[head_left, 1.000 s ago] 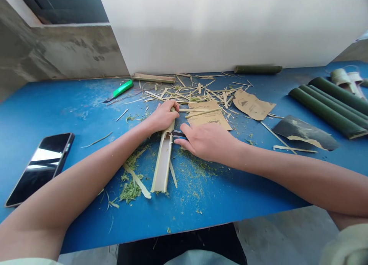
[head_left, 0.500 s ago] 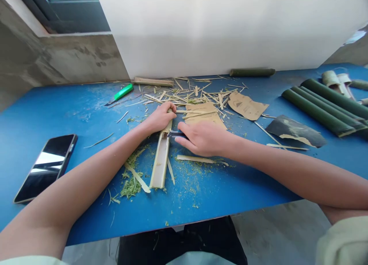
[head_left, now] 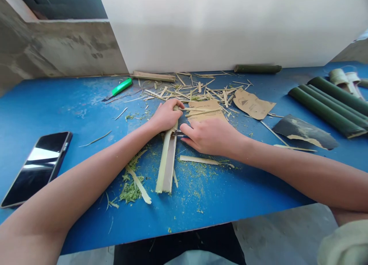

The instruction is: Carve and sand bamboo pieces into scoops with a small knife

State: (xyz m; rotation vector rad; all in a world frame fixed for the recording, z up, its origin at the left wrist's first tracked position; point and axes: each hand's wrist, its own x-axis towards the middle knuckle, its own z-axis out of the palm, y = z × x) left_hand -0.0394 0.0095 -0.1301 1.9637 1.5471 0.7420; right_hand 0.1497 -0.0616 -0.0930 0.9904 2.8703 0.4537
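Blue tabletop (head_left: 230, 192) bears, at near centre, a split bamboo length (head_left: 166, 165), probably light, stiff and splinter-prone, best held by its far end, where the left hand (head_left: 165, 115) grips it, the right hand (head_left: 211, 136) gripping a knife (head_left: 178, 133).

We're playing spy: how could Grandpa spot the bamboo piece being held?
On the blue table, find the left hand near the middle. The split bamboo piece runs from under it toward the near edge. Unlike the thin pale strips beside it, it's thicker and has a hollow channel.

Soft light leaves white glare on the phone (head_left: 37, 167); picture edges look stretched.
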